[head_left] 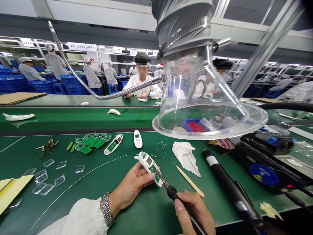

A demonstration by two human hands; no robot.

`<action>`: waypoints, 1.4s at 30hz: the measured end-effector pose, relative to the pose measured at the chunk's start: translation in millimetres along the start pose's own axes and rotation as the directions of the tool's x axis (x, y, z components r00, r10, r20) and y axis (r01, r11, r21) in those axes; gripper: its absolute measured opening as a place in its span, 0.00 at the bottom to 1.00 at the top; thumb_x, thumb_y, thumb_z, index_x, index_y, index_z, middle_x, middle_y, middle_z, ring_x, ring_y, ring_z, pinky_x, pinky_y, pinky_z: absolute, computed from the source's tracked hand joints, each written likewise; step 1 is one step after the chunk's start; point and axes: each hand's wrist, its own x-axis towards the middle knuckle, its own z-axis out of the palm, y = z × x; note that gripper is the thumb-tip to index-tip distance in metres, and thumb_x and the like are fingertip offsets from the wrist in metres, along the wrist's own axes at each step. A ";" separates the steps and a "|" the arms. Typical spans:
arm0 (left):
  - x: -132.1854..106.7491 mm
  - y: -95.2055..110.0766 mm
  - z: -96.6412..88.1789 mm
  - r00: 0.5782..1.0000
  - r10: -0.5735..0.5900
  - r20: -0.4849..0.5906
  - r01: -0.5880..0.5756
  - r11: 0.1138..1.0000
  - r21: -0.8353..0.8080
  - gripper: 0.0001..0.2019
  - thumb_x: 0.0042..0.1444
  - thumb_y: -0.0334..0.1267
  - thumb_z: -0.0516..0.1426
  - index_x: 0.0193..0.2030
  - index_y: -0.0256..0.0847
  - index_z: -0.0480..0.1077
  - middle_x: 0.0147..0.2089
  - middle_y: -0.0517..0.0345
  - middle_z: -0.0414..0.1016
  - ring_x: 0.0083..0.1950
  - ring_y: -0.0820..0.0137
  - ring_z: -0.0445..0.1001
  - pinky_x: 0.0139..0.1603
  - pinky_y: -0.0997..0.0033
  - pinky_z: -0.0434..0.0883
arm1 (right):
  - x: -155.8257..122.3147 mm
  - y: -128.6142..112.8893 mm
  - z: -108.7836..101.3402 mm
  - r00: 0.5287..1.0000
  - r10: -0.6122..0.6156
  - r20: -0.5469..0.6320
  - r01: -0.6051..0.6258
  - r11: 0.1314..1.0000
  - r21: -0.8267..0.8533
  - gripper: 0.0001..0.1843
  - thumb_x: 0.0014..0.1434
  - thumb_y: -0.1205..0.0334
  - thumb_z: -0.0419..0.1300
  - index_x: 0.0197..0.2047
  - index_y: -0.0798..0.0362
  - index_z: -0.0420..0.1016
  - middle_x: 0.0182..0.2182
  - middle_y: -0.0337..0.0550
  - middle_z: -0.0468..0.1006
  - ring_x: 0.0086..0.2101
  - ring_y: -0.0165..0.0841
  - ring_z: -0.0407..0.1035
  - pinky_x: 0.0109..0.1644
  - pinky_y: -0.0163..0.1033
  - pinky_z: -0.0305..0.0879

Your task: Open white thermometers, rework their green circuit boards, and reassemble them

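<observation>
My left hand (pixel 130 187) grips a white thermometer shell (pixel 149 165) with a small screen and a green circuit board exposed inside it. My right hand (pixel 194 212) is wrapped round a black soldering iron (pixel 174 194), and its metal tip touches the board at the shell's near end. A thin solder wire (pixel 97 168) runs across the green mat to the shell. Two more white thermometer shells (pixel 137 138) lie further back, beside several loose green circuit boards (pixel 91 142).
A clear fume hood (pixel 210 120) on a duct hangs over the right side. A white cloth (pixel 186 156), a wooden stick (pixel 188 179), a black tool (pixel 227 186) and clear lenses (pixel 46 181) lie on the mat. People in white work across the conveyor (pixel 73 119).
</observation>
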 end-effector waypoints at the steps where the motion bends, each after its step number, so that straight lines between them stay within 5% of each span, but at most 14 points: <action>1: 0.0 -0.2 0.0 1.000 0.001 -0.001 -0.001 1.000 0.003 0.22 0.49 0.34 0.62 0.50 0.37 0.60 0.46 0.47 0.76 0.47 0.64 0.74 0.54 0.60 0.65 | 0.5 0.7 -0.4 1.000 -0.006 0.010 0.006 1.000 0.007 0.06 0.55 0.56 0.59 0.32 0.49 0.71 0.23 0.37 0.68 0.22 0.29 0.62 0.27 0.34 0.61; 15: 1.1 -2.0 -0.8 1.000 0.008 -0.016 -0.007 1.000 0.018 0.20 0.49 0.34 0.62 0.48 0.38 0.61 0.47 0.47 0.75 0.48 0.62 0.74 0.54 0.59 0.66 | 4.6 12.7 -9.1 0.996 -0.023 0.090 0.017 0.997 0.074 0.03 0.57 0.61 0.56 0.35 0.48 0.70 0.21 0.34 0.65 0.20 0.27 0.62 0.24 0.32 0.60; 25: 0.4 -1.5 -0.2 1.000 0.016 -0.007 -0.016 0.999 0.034 0.21 0.51 0.35 0.61 0.50 0.38 0.61 0.50 0.47 0.74 0.51 0.62 0.72 0.55 0.61 0.65 | 8.1 10.8 -10.4 0.984 0.157 0.085 -0.165 0.982 0.097 0.06 0.57 0.57 0.57 0.32 0.50 0.69 0.18 0.35 0.69 0.19 0.27 0.65 0.23 0.29 0.64; 42: -0.8 0.6 1.2 1.000 0.000 0.014 -0.001 0.999 0.052 0.20 0.51 0.35 0.61 0.50 0.38 0.61 0.51 0.46 0.73 0.50 0.61 0.72 0.56 0.58 0.63 | 8.0 6.1 -10.9 0.966 0.252 0.053 -0.257 0.957 0.137 0.11 0.54 0.52 0.58 0.31 0.51 0.69 0.17 0.35 0.68 0.19 0.29 0.64 0.23 0.32 0.63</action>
